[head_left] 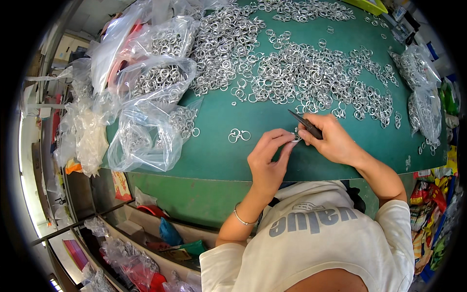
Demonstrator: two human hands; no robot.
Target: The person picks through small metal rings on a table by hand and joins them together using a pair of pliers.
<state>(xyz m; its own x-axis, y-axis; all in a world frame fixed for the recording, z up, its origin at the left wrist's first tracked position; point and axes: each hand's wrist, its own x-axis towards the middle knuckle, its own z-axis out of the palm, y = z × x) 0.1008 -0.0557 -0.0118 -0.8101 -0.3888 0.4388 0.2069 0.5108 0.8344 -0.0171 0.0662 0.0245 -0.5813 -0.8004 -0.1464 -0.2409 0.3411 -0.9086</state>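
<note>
My left hand (269, 155) is closed, its thumb and fingertips pinching a small silver metal ring (296, 138) just above the table. My right hand (332, 140) meets it there, wrapped round a dark tool with a slim pointed end (305, 123); the point slants up and away to the left. The right fingertips also touch the ring's near side, and the fingers partly cover it. To the left of my left hand, a linked pair of silver rings (239, 136) lies by itself on the green table (214, 158).
Beyond my hands spreads a wide heap of silver rings (311, 78), with another heap (224, 44) further left. Clear plastic bags of rings (146, 131) crowd the left edge; more bags (421, 92) lie at the right. Below left, an open drawer (160, 224) holds packages.
</note>
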